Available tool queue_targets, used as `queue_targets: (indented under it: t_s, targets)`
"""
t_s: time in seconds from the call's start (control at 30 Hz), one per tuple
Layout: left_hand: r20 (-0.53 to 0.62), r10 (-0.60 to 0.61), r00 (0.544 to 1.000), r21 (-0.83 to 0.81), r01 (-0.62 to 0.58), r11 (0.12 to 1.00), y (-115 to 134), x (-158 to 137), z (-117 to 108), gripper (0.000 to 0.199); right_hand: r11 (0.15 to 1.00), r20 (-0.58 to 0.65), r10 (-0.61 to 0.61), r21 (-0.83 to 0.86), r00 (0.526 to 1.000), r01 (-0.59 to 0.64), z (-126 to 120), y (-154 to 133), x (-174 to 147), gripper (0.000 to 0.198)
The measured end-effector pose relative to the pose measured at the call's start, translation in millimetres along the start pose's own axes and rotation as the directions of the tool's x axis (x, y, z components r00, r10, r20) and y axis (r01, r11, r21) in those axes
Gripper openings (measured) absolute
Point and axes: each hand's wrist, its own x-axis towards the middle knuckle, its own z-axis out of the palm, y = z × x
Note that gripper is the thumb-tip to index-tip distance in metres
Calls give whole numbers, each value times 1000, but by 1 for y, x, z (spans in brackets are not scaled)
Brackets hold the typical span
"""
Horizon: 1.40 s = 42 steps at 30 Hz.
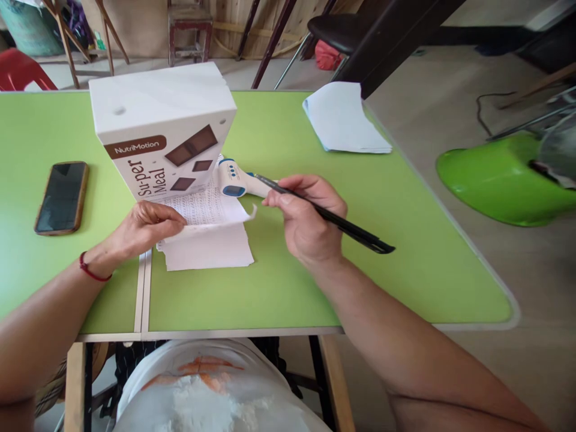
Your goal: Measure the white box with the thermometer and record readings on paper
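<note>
My right hand [312, 219] is closed around a long black pen [355, 234], its tip pointing left toward the thermometer. My left hand [146, 225] pinches the left edge of a sheet of paper [209, 207] covered in rows of writing; the sheet's lower edge is lifted and curled. Blank paper [209, 249] lies beneath it on the green table. Behind the sheet stands a white NutriMotion box [164, 123], upright and hiding part of the paper. A white and blue infrared thermometer [233, 180] lies against the box's right side, its handle partly behind my right fingers.
A phone [62, 198] lies on the table at left. Folded white paper [344, 120] rests near the far right edge of the green table [405, 282]. Beyond that edge is a green plastic object [495, 180]; stools, including a wooden one [189, 27], stand behind.
</note>
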Motion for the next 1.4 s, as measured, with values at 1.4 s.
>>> queue_targets:
  t_s: [1.4]
  targets:
    - [421, 536, 732, 756, -609, 238, -13, -14, 42, 23, 902, 267, 19, -420, 964, 98, 12, 1, -39, 16]
